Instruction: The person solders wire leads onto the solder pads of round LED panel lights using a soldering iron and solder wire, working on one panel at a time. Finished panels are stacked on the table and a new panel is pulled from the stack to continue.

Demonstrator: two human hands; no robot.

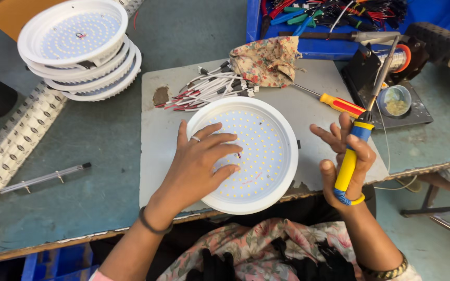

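At lower centre the left hand (199, 164) lies flat, fingers spread, on the round white LED lamp (256, 151) (its disc dotted with small yellow chips), which rests on a grey board (154, 135). To the right, the right hand (347, 161) is closed around a soldering iron (355, 148) with a yellow and blue handle, its tip pointing up the frame. Farther off lie a screwdriver (334, 103), a wire bundle (209, 88), and, at upper left, a lamp stack (79, 49).

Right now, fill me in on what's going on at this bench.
A person's left hand presses on a round white LED panel light lying on a grey board. The right hand has its grip around a yellow-and-blue soldering iron, tip raised off the panel. More panel lights sit stacked at upper left.
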